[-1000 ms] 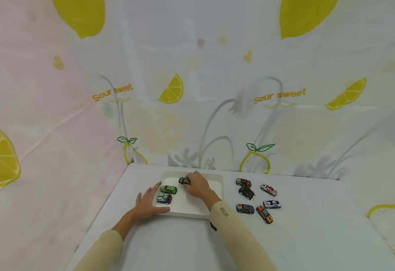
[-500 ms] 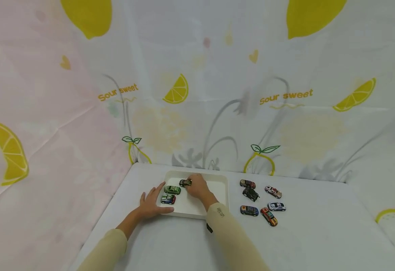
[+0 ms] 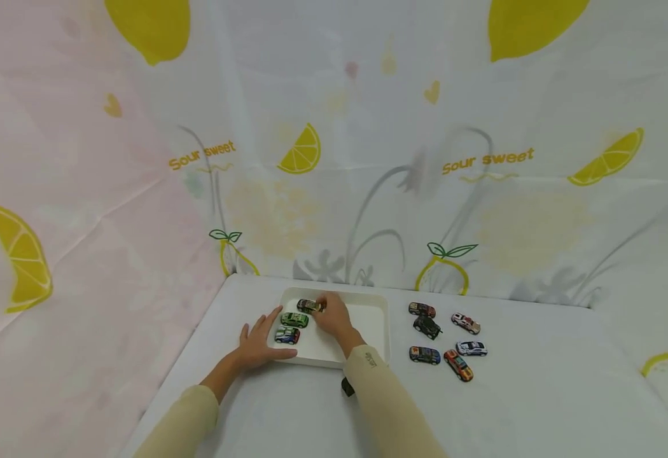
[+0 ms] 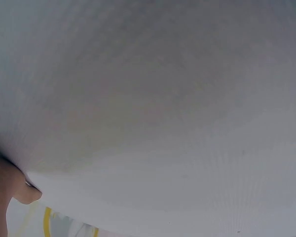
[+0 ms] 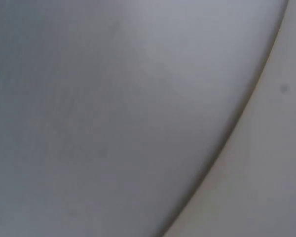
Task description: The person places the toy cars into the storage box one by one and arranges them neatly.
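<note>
In the head view, my right hand [image 3: 334, 316] pinches the right end of a dark, patterned toy car [image 3: 308, 306] at the back left of a shallow white tray [image 3: 374, 299]. Directly in front of that car are a green toy car [image 3: 294, 319] and a white, blue and green one [image 3: 287, 335], forming a column. Spread fingers of my left hand [image 3: 256, 346] rest along the tray's left side, the thumb at its front rim. The left wrist view catches only part of the left hand [image 4: 15, 185] at the edge; pale surfaces fill the right wrist view.
Right of the tray lie several toy cars, among them a black one [image 3: 427, 327], a blue one [image 3: 424, 355], an orange one [image 3: 458, 365] and a white one [image 3: 471, 348]. A lemon-print cloth [image 3: 334, 210] hangs behind the white table [image 3: 517, 394].
The dark patterned car has moved left inside the tray with my right hand, coming above the green car. My left hand keeps its place at the tray; the head view has shifted slightly.
</note>
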Action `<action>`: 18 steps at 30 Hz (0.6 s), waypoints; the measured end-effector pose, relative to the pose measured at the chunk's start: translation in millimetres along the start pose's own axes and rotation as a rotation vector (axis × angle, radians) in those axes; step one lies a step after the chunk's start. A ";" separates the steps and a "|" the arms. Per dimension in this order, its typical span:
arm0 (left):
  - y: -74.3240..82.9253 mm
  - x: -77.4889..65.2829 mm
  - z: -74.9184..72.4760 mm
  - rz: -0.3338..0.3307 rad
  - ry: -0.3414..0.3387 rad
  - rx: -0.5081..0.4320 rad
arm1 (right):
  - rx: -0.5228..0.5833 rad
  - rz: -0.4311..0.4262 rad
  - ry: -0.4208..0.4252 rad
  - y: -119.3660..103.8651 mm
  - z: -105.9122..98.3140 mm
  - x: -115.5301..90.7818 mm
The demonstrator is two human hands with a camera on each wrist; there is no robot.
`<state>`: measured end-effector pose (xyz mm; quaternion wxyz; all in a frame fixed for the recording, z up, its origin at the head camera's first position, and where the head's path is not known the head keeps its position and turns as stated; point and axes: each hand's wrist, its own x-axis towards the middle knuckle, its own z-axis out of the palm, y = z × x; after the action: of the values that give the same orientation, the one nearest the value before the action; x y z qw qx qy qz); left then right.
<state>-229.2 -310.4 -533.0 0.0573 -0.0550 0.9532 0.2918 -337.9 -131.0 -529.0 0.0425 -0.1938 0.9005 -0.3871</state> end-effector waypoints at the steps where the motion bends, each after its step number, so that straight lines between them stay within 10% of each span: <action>1: -0.3 0.5 0.9 -0.001 0.001 -0.001 | 0.004 0.000 0.012 0.8 0.7 -0.3; 18: 4.1 -2.1 -0.6 0.001 0.011 -0.003 | 0.072 0.086 0.046 -2.3 4.6 2.9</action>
<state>-227.7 -307.3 -529.9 0.0519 -0.0560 0.9531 0.2929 -338.8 -136.7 -530.4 0.0454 -0.1442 0.8942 -0.4215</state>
